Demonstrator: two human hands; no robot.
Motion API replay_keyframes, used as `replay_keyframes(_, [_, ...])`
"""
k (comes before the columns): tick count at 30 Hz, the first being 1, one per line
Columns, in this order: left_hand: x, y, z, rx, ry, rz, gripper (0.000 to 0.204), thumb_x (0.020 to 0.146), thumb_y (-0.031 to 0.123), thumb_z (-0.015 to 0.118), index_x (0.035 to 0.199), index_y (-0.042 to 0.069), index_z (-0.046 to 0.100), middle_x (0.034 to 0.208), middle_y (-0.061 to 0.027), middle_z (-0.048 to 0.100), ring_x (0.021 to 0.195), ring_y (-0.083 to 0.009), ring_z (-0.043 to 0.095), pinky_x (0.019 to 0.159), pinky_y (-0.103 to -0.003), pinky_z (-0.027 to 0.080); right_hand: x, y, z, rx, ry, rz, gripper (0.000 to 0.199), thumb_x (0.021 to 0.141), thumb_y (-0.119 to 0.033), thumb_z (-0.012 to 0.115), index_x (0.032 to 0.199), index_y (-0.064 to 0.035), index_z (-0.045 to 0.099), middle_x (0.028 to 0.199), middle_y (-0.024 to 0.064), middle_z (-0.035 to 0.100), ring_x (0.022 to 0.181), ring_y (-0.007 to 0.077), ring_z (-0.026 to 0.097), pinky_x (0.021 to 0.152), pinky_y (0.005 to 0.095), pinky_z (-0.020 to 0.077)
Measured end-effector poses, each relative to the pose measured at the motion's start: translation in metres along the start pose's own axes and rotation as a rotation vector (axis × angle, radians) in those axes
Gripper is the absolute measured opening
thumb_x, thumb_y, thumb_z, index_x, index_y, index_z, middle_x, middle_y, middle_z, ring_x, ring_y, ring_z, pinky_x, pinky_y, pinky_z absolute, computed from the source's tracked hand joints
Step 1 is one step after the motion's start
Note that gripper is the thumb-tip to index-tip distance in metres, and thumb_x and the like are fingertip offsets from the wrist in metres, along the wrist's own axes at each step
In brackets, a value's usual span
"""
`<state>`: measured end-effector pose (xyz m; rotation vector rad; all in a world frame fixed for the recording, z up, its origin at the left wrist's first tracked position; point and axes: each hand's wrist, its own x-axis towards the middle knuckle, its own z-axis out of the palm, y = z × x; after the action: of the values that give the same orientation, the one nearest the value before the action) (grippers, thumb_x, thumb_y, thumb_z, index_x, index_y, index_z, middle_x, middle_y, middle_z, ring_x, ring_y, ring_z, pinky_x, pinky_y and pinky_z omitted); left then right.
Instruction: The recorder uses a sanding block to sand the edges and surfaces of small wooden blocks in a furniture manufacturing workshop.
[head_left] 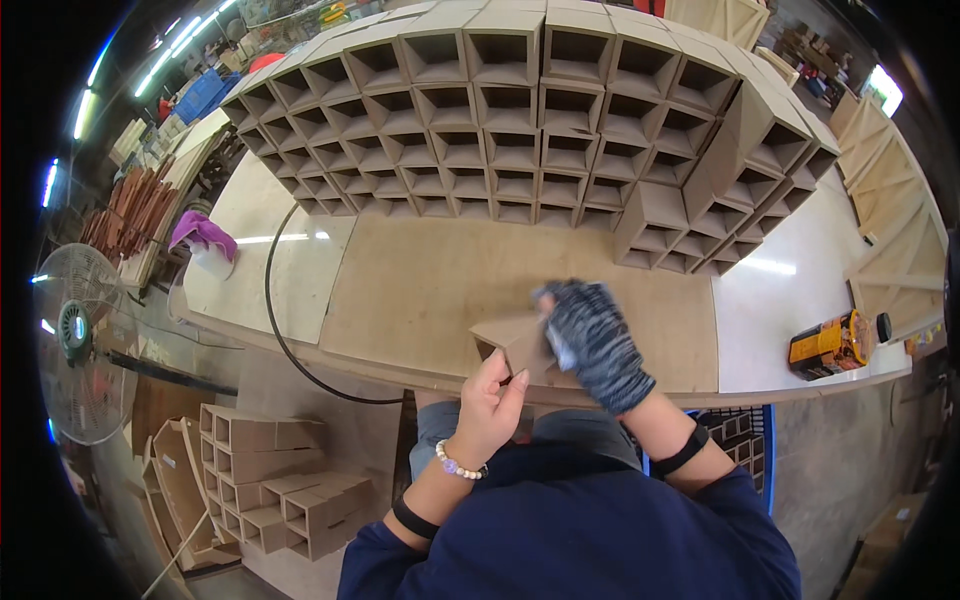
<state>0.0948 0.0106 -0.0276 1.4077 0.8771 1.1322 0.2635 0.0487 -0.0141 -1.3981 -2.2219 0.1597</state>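
A small brown board box (515, 343), square and hollow with an open end, is tilted over the table's near edge. My bare left hand (492, 398) pinches its near-left side between thumb and fingers. On its right side is my right hand (592, 342), in a dark grey mottled glove with bare fingertips, smeared slightly by motion. A pale cloth-like piece (564, 352) shows under the gloved fingers, pressed near the box; its exact kind is unclear.
Stacked open-fronted boxes (462, 140) wall off the table's far side, stepping nearer at right. A yellow-and-black container (830, 345) lies at right. A white bottle with purple cloth (207, 246) stands left, beside a black hose (272, 290). More boxes (262, 450) and a fan (76, 325) are lower left.
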Motion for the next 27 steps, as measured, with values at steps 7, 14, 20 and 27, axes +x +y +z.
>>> replay_keyframes(7, [-0.002,-0.027,0.003,0.122,0.098,0.105,0.019,0.082,-0.003,0.049,0.101,-0.003,0.051,0.081,-0.0115,0.059,0.075,-0.0127,0.057,0.068,-0.025,0.045,-0.009,-0.03,-0.011,0.024,0.101,-0.192,0.038,0.078,-0.012,0.053,0.116,-0.01,0.05,0.115,0.013,0.053,0.105,0.0296,0.05,0.096,0.0465,0.0336])
replay_keyframes(14, [0.002,-0.01,-0.013,-0.346,0.049,-0.192,0.023,0.088,0.008,0.049,0.108,-0.003,0.05,0.107,-0.0049,0.057,0.101,-0.0125,0.053,0.087,-0.026,0.039,-0.025,0.043,0.008,-0.261,0.043,0.145,0.045,0.078,-0.009,0.048,0.123,-0.0115,0.046,0.124,0.0114,0.049,0.116,0.0292,0.044,0.101,0.0456,0.0277])
replay_keyframes(20, [0.009,-0.015,-0.023,-0.942,0.335,-0.529,0.035,0.091,0.028,0.042,0.108,0.0,0.052,0.109,-0.0108,0.058,0.103,-0.0214,0.054,0.089,-0.034,0.041,-0.024,0.04,0.0,-0.092,0.204,0.079,0.055,0.075,0.0,0.048,0.129,-0.0106,0.041,0.123,0.0131,0.049,0.114,0.031,0.045,0.099,0.0438,0.031])
replay_keyframes(27, [0.006,-0.011,-0.026,-0.935,0.176,-0.479,0.034,0.086,0.021,0.044,0.11,-0.002,0.051,0.11,-0.0125,0.058,0.105,-0.0237,0.053,0.091,-0.037,0.039,-0.016,-0.028,-0.027,0.136,0.157,-0.111,0.048,0.076,0.0,0.049,0.123,-0.0077,0.047,0.115,0.0126,0.053,0.11,0.0294,0.049,0.098,0.043,0.0333])
